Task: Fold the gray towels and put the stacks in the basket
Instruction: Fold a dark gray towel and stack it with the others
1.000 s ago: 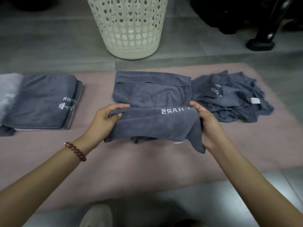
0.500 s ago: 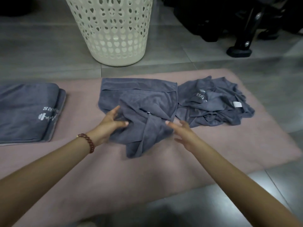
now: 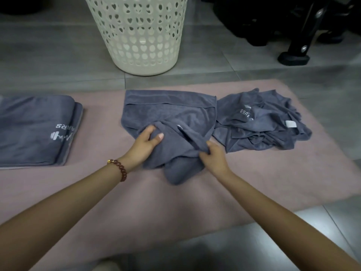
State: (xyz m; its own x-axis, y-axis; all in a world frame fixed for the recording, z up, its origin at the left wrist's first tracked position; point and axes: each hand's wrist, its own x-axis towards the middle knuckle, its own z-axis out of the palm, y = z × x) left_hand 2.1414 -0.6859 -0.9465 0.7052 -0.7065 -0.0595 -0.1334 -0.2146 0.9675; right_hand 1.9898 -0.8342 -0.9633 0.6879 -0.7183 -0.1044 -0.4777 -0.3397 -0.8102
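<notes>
Since the pink mat (image 3: 263, 182) covers most of the floor in view, all the gray cloth lies on it, with the white basket (image 3: 136, 36) standing on the tiles (image 3: 58, 55) just beyond its far edge. A folded stack (image 3: 35, 130) sits at the mat's left end and a crumpled pile (image 3: 263, 124) at the right. Between them lies the towel in hand (image 3: 172, 112), its far hem flat and its near half bunched into ridges.

The towel looks light, limp and not slippery, and it will likely sag wherever it is unsupported. It is probably best taken at two corners or along a hem, where the edge gives a straight line to fold against, rather than by the middle.

Both forearms reach forward and low over the mat. The left hand (image 3: 144, 145) grips a bunch of cloth between thumb and curled fingers. The right hand (image 3: 214, 159), knuckles up, pinches a raised ridge near the towel's right edge. A beaded bracelet (image 3: 121, 170) circles the left wrist.
</notes>
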